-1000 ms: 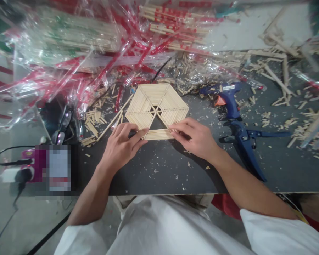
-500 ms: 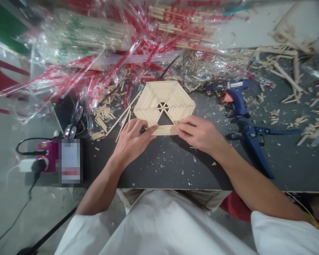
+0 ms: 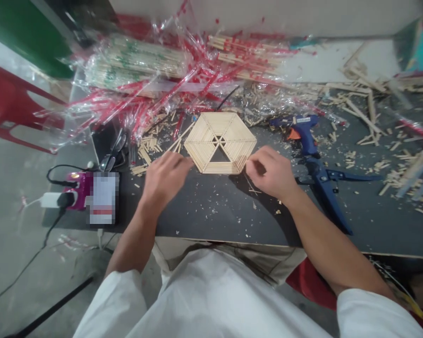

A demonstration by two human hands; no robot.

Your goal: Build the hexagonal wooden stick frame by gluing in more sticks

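On the dark tabletop lies a hexagonal piece (image 3: 229,121) built from rows of thin wooden sticks. Spokes meet at its middle, and the near wedge has a dark triangular gap with several sticks along its outer edge. My left hand (image 3: 166,176) is just left of the piece, over the near ends of some loose wooden sticks (image 3: 179,141); its bent fingers are blurred and partly hidden. At the piece's lower right corner, my right hand (image 3: 272,171) is closed, thumb and forefinger pinched together. Whatever is between those fingertips is too small to make out.
A blue glue gun (image 3: 305,134) and a blue-handled cutter (image 3: 324,188) lie to the right among stick scraps. Plastic-wrapped stick bundles (image 3: 141,58) fill the back. Glasses (image 3: 109,157), a phone (image 3: 104,197) and a purple power strip (image 3: 78,185) are at the left.
Both hands have drawn apart from the near edge of the hexagonal piece, the left toward the loose sticks, the right to the lower right corner. The near gap shows more fully. The camera view has shifted.
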